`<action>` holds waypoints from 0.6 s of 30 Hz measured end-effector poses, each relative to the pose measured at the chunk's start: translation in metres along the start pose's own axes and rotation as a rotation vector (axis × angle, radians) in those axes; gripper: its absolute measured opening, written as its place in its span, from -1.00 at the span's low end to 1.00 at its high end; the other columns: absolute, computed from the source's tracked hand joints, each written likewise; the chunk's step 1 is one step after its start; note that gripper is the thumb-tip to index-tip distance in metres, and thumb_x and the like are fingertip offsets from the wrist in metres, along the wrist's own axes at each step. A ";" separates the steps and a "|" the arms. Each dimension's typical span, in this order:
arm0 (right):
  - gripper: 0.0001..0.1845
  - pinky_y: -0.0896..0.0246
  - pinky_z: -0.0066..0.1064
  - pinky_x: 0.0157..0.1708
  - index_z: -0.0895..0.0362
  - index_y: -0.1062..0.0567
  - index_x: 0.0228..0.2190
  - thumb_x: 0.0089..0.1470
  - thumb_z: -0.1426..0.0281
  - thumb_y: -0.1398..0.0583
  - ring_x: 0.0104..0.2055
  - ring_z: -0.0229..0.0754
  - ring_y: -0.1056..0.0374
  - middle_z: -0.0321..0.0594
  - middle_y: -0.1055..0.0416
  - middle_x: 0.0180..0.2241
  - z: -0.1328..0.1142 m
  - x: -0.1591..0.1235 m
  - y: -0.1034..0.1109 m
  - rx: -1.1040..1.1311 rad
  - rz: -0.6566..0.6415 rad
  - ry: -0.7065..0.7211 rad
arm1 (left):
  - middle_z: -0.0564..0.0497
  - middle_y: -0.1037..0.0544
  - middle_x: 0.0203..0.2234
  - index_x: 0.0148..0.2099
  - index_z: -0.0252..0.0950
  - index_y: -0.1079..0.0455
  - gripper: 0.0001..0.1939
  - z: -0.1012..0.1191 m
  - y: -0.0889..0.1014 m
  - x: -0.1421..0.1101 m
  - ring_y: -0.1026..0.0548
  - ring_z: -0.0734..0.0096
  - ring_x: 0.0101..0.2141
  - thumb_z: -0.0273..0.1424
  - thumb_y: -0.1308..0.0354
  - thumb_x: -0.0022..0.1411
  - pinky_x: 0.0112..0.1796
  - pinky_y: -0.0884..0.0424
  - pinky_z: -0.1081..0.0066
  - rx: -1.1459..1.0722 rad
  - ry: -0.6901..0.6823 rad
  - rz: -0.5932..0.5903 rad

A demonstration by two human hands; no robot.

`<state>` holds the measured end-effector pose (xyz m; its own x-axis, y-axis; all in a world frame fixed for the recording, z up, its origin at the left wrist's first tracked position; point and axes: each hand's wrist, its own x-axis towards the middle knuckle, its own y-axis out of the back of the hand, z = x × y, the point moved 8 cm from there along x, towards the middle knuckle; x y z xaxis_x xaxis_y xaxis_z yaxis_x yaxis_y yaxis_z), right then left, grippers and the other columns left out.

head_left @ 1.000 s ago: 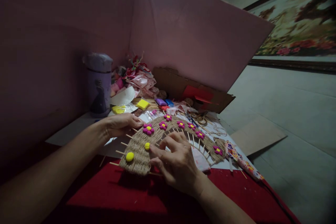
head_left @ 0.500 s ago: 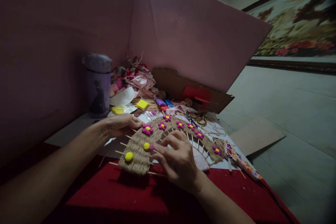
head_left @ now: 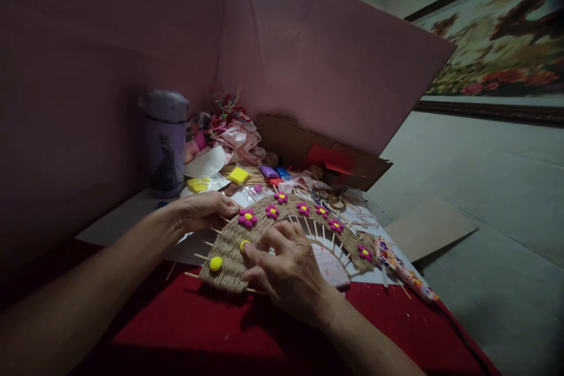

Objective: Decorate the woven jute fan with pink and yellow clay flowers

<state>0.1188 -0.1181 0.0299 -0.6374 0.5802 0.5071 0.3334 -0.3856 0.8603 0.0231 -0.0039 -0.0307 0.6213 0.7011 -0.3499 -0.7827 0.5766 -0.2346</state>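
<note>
Natural-coloured cord forms the woven arched panel (head_left: 259,226), which sits between the two hands above the counter, its near left end over the red cloth (head_left: 158,329) and the rest over the white sheet (head_left: 110,217). The left hand (head_left: 203,211) has its grip pinched on the outer left edge, beside the magenta flowers (head_left: 248,218). The right hand (head_left: 293,267) reaches across the inner opening, index fingertip against the inner yellow disc (head_left: 244,245); whether that grip also pinches a small piece cannot be told. The outer yellow disc (head_left: 215,264) is untouched. Handling: the panel should prove light and fairly stiff along its thin sticks (head_left: 191,274), with some give in the weave and little tendency to slip. The discs and flowers look soft and easily dented. Take hold at the bare woven rim or between stick ends; avoid loading the protruding tips, which may snap. Change from half a second earlier: the right hand has shifted left, now partly covering the inner disc, and the magenta piece then visible at its fingertip no longer shows.
</note>
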 end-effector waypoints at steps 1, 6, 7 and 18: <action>-0.70 -0.02 -0.24 -0.22 0.03 -0.46 -0.20 0.05 0.18 -0.15 -0.24 -0.13 -0.12 -0.21 -0.34 -0.35 0.001 0.000 0.001 0.016 0.003 -0.003 | 0.04 -0.47 -0.57 -0.52 -0.38 -0.33 -0.85 0.000 0.000 0.000 -0.35 0.52 -0.57 -0.48 -0.27 -0.13 -0.45 -0.26 0.47 0.001 0.000 0.000; -0.70 -0.05 -0.25 -0.24 0.07 -0.51 -0.24 0.14 0.22 -0.05 -0.26 -0.14 -0.12 -0.19 -0.29 -0.39 0.010 -0.006 0.015 0.151 0.130 -0.054 | 0.02 -0.49 -0.55 -0.47 -0.39 -0.38 -0.87 0.000 0.002 -0.001 -0.38 0.49 -0.54 -0.48 -0.26 -0.13 -0.41 -0.28 0.44 -0.003 0.002 0.020; -0.68 -0.05 -0.25 -0.24 0.08 -0.52 -0.26 0.15 0.23 -0.03 -0.26 -0.14 -0.11 -0.19 -0.29 -0.40 0.012 -0.007 0.018 0.168 0.155 -0.063 | 0.02 -0.49 -0.55 -0.46 -0.39 -0.38 -0.87 0.000 0.002 -0.001 -0.39 0.49 -0.54 -0.49 -0.26 -0.12 -0.41 -0.29 0.44 -0.004 0.003 0.023; -0.67 -0.03 -0.24 -0.20 0.02 -0.51 -0.27 0.00 0.09 -0.16 -0.27 -0.14 -0.12 -0.23 -0.35 -0.39 0.003 -0.002 0.005 0.078 0.074 0.025 | 0.06 -0.44 -0.60 -0.50 -0.39 -0.36 -0.87 0.001 0.002 -0.001 -0.35 0.52 -0.58 -0.49 -0.26 -0.13 -0.47 -0.24 0.47 -0.004 -0.008 0.018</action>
<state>0.1239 -0.1190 0.0337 -0.6260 0.5334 0.5689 0.4328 -0.3692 0.8224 0.0215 -0.0032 -0.0303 0.6077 0.7147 -0.3463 -0.7936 0.5623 -0.2323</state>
